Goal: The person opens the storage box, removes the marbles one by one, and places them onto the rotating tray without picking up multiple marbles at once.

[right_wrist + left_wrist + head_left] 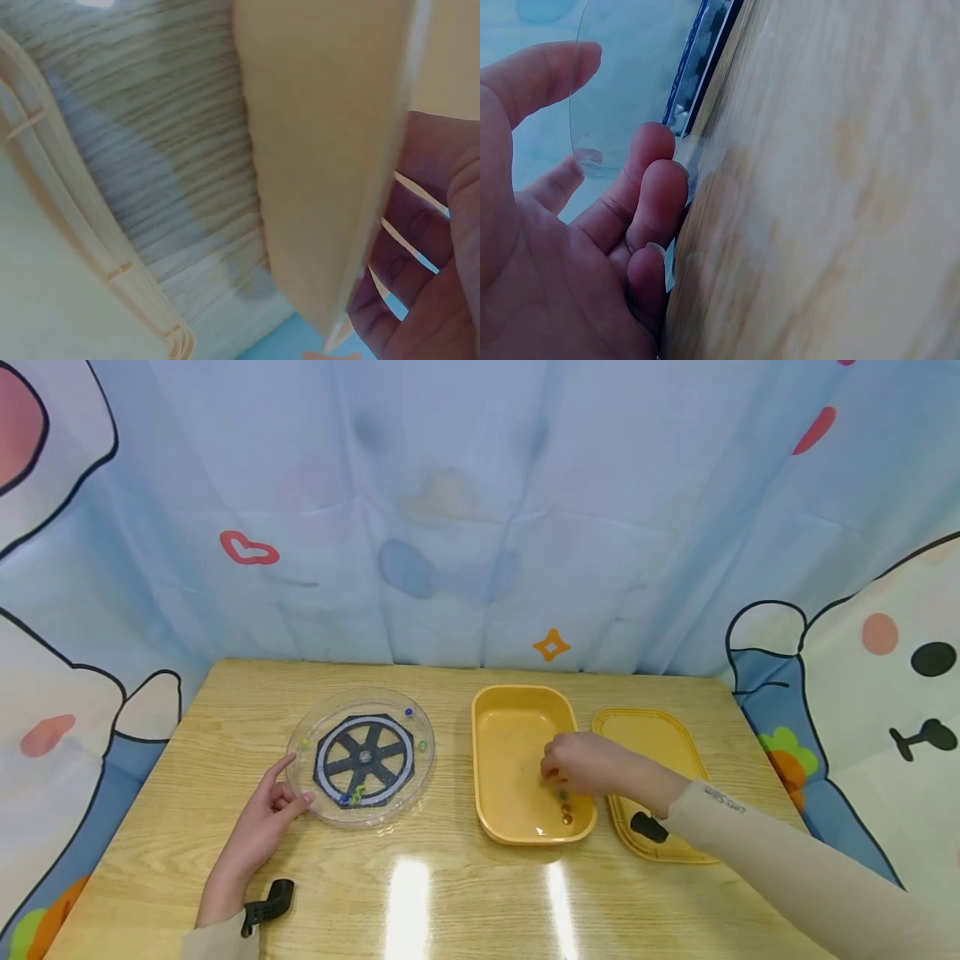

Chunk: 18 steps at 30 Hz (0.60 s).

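Observation:
A clear round dish (427, 777) with a black, spoked octagonal piece (365, 757) in its middle lies on the table. Small coloured balls like marbles lie in it, among them a blue one (408, 712) and a green one (422, 746). My left hand (258, 822) holds the dish's left rim, its thumb and index finger at the clear wall (622, 90). Over the right side of a yellow tub (506, 768), my right hand (581, 764) reaches in with fingers bent downward. Its fingertips are hidden, and several small brownish balls (567, 814) lie just below it.
A yellow lid (656, 735) lies right of the tub, under my right forearm. Black straps with mounts (270, 906) sit on the wrists. A patterned blue curtain (450, 527) hangs behind the wooden table (465, 893).

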Tool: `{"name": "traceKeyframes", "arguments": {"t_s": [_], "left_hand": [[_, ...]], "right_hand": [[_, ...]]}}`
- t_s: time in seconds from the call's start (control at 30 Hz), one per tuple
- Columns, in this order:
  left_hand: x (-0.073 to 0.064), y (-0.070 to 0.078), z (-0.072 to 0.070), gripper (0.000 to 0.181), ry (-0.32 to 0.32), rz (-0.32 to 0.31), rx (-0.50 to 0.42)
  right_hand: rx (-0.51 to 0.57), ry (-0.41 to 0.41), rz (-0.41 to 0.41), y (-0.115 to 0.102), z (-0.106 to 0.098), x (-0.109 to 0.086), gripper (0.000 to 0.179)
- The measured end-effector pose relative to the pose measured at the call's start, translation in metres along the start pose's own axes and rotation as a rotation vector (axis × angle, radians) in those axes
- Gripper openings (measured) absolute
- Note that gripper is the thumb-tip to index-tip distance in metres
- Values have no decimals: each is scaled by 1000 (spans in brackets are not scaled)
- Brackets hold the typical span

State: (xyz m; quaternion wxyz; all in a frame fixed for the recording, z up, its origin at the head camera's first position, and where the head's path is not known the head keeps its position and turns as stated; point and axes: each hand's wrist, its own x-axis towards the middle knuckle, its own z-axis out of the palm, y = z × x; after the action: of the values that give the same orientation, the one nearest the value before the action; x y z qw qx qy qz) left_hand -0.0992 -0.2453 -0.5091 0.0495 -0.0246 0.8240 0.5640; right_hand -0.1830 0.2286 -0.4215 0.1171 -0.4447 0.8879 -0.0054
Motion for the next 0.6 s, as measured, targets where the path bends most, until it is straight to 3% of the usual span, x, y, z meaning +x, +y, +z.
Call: {"name": "traceKeyframes", "arguments": {"t_s": [0.23, 0.6], "left_hand": [[3, -3, -1, 72, -4, -13, 17], [0, 1, 0, 72, -3, -3, 13]], "right_hand": [[-172, -41, 7, -2, 9, -3, 14], [-186, -20, 15, -5, 17, -5, 21]]}}
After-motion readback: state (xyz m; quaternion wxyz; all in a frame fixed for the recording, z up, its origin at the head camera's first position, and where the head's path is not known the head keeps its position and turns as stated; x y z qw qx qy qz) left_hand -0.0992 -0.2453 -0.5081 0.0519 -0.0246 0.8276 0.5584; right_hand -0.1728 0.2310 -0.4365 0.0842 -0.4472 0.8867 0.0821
